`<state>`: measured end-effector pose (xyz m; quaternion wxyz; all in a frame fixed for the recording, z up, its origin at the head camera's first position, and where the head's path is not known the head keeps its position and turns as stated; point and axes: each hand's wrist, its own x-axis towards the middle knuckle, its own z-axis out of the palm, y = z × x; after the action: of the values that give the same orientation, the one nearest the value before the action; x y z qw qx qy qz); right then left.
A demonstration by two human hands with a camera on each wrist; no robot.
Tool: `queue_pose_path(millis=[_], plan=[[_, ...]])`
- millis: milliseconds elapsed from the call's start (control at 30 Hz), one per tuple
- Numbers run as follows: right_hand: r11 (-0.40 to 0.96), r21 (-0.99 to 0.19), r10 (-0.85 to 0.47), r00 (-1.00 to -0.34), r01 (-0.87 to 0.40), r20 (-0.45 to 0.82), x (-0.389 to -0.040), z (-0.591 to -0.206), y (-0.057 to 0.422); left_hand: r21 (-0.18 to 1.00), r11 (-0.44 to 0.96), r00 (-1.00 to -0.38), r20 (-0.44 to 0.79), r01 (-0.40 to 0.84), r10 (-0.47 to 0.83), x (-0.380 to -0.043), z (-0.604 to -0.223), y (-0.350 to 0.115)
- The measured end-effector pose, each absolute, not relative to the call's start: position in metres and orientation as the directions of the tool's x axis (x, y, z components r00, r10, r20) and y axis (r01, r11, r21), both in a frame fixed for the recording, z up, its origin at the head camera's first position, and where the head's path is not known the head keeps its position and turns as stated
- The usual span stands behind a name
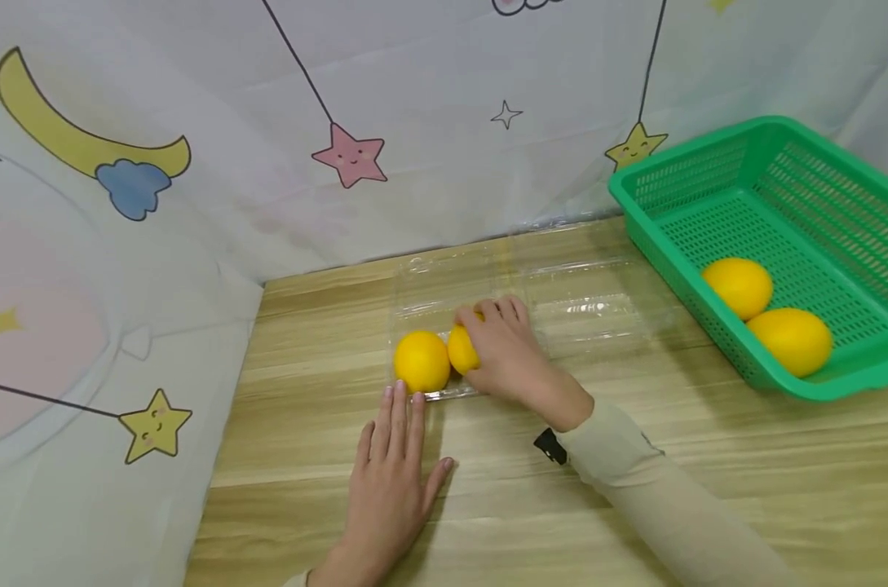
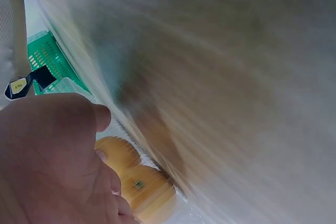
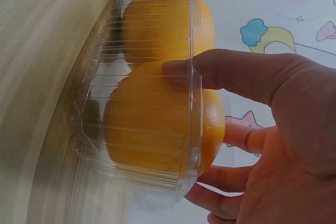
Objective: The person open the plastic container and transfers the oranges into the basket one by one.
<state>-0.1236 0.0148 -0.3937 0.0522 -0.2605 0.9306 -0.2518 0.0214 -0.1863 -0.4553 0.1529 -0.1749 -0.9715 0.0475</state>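
On the table, a clear plastic clamshell box (image 1: 447,395) holds two oranges side by side. My right hand (image 1: 508,352) grips the right orange (image 1: 461,350) from above, inside the box. In the right wrist view its thumb reaches over the box wall against the orange (image 3: 152,124), and the other fingers lie round the far side. My left hand (image 1: 388,493) lies palm down with straight fingers. Its fingertips reach the front edge of the box, by the left orange (image 1: 421,361). The left wrist view is blurred, but the box and both oranges (image 2: 149,190) show past that hand.
Right of the box stands a green plastic basket (image 1: 708,346) with two more oranges (image 1: 790,342) in its near left corner. Clear, hinged-looking plastic (image 1: 590,306) spreads between box and basket. A patterned cloth (image 1: 414,204) hangs behind the wooden table (image 1: 304,367).
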Motion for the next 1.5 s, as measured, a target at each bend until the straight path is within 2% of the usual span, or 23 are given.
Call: queue_pose_path(millis=[267,533,833,1067,1500], plan=[[0.681,-0.556,-0.499,-0.858,-0.477,0.124,-0.126,-0.386,0.014,-0.142,0.936,-0.892,0.285,0.321,0.349,0.021,-0.456,-0.189],[0.587,-0.627,-0.530,-0.828,-0.512,0.181,-0.126,-0.373,0.024,-0.104,0.937,-0.902,0.254,0.333,0.349,0.020,-0.456,-0.189],[0.563,-0.651,-0.463,-0.847,-0.509,0.262,-0.123,-0.363,0.052,-0.069,0.941,-0.913,0.228,0.331,0.338,0.021,-0.458,-0.189],[0.587,-0.667,-0.387,-0.883,-0.458,0.266,-0.119,-0.352,0.083,-0.046,0.943,-0.923,0.197,0.329,0.331,0.022,-0.456,-0.190],[0.658,-0.633,-0.213,-0.907,-0.408,0.364,-0.100,-0.338,0.170,-0.012,0.946,-0.931,0.172,0.325,0.322,0.021,-0.458,-0.190]])
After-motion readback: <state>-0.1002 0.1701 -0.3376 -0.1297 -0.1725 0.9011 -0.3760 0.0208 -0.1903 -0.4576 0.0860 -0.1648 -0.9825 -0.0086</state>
